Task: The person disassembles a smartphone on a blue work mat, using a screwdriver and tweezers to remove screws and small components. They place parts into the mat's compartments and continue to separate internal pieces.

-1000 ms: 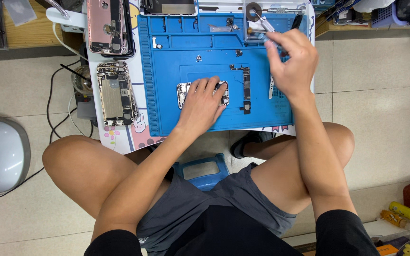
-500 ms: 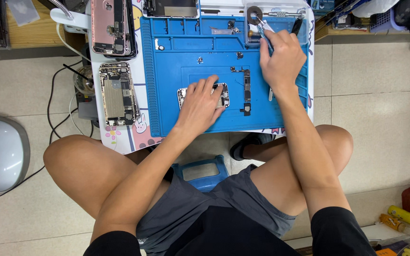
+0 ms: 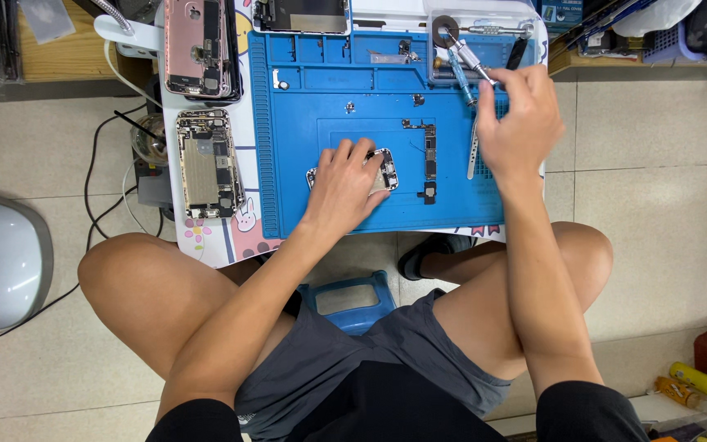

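Two hands work over a blue mat [image 3: 304,106]: the left hand [image 3: 344,190] lies flat on an opened phone shell [image 3: 382,176] near the mat's middle, pinning it down, while the right hand [image 3: 524,123] grips a thin tool [image 3: 461,67] at the mat's far right corner. It looks like a tool is being fetched mid-repair; next it would need bringing to the shell while the left hand holds firm. Counted: one logic board strip [image 3: 430,160] just beside the shell, two more opened phones [image 3: 206,164] left of the mat on the counter [image 3: 222,237].
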